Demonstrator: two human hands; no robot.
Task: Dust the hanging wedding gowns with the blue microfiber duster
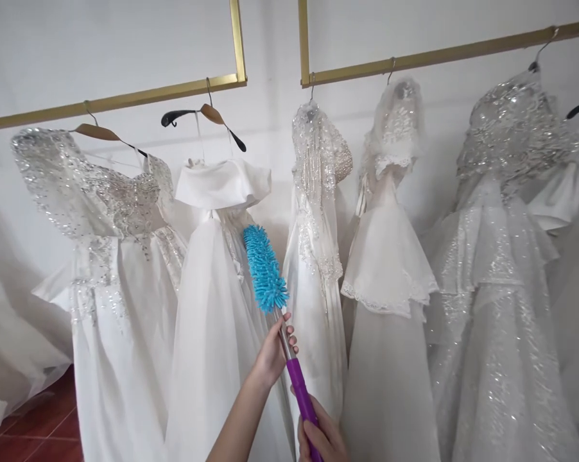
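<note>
A duster (pixel 265 268) with a fluffy blue head, a metal shaft and a purple handle points up and to the left. Its head rests against a plain white dress (pixel 217 308) with a folded collar. My left hand (pixel 276 351) is closed round the metal shaft just below the blue head. At the bottom edge, my right hand (pixel 322 437) grips the purple handle. Both hands are in front of the gap between the plain dress and a beaded white dress (pixel 318 256) on its right.
Several white gowns hang on hangers from gold rails (pixel 126 97) along a white wall. A sequinned gown (pixel 111 256) hangs at the left, a lace-caped one (pixel 390 269) and a glittering one (pixel 506 269) at the right. Red floor tiles (pixel 43 423) show at bottom left.
</note>
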